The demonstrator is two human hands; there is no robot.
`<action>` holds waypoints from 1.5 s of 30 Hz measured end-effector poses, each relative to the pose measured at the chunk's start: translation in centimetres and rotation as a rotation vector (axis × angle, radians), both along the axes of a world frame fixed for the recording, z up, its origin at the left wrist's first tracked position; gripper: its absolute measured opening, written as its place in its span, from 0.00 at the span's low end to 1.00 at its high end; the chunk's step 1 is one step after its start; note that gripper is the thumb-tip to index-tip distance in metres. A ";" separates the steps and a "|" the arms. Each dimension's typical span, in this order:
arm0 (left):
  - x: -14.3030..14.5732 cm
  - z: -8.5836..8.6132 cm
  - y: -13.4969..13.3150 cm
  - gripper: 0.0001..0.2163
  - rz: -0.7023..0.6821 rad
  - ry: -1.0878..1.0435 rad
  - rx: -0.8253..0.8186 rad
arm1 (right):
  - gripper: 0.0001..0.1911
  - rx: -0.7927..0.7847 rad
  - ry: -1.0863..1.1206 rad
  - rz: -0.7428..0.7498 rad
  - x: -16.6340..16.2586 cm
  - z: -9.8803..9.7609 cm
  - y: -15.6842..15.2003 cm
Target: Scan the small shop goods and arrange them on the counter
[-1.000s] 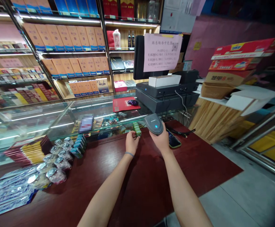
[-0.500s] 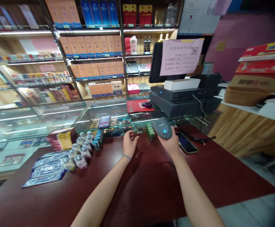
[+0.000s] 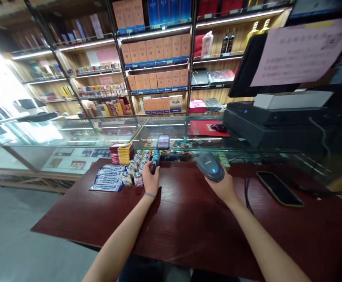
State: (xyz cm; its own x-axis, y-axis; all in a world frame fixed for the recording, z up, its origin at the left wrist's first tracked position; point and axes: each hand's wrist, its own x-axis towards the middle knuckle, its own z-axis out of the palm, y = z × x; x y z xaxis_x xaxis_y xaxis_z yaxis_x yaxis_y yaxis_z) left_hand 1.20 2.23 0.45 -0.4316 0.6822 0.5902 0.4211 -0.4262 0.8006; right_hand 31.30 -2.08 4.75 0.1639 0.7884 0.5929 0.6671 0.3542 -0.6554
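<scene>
My right hand (image 3: 222,187) grips a dark grey barcode scanner (image 3: 210,166) with a blue light, held just above the dark red table (image 3: 188,219). My left hand (image 3: 151,178) reaches to a row of small blue packs (image 3: 155,160) at the table's far edge, its fingers closing on one of them. A stack of small green packs (image 3: 224,159) stands just beyond the scanner. Several small round jars (image 3: 133,172) sit to the left of my left hand.
Blue flat packets (image 3: 108,180) and a stack of red-and-yellow boxes (image 3: 121,153) lie at the table's far left. A black phone (image 3: 278,188) lies at the right. Behind stand a glass counter (image 3: 100,135), a till with its monitor (image 3: 277,117), and shelves of cartons.
My left hand let go of the green packs and moved left to the blue packs. The view swung left. My right hand keeps the scanner.
</scene>
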 end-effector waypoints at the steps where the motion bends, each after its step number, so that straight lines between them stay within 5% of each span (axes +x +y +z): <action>1: -0.3 -0.3 0.0 0.17 0.012 0.008 -0.002 | 0.22 -0.009 0.000 0.026 -0.5 -0.2 -0.1; 16: 0.5 -1.4 -0.5 0.36 -0.112 0.261 -0.137 | 0.20 -0.127 -0.086 0.096 -2.7 -1.3 -1.4; 26: 0.9 -1.3 -0.8 0.25 -0.099 0.279 -0.176 | 0.16 -0.111 -0.091 0.138 -3.1 -1.1 -1.8; 31: 0.4 -1.5 -0.5 0.28 -0.181 0.274 -0.219 | 0.20 -0.141 -0.114 0.135 -2.4 -1.6 -1.2; 39: -0.1 -1.1 -0.2 0.24 -0.324 0.062 -0.192 | 0.19 -0.113 -0.092 0.089 -2.0 -1.3 -1.6; 45: 0.0 0.3 -0.7 0.35 -0.688 -0.569 -0.361 | 0.22 -0.176 -0.062 0.096 -1.5 -0.6 -1.8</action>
State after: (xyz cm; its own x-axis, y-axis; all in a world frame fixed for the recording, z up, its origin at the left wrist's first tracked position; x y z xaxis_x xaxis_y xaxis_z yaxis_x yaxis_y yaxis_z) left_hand 1.17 1.52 0.77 -0.0261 0.9923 0.1212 -0.3214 -0.1231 0.9389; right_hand 29.78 -3.91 4.13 0.0504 0.8910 0.4512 0.6771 0.3016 -0.6713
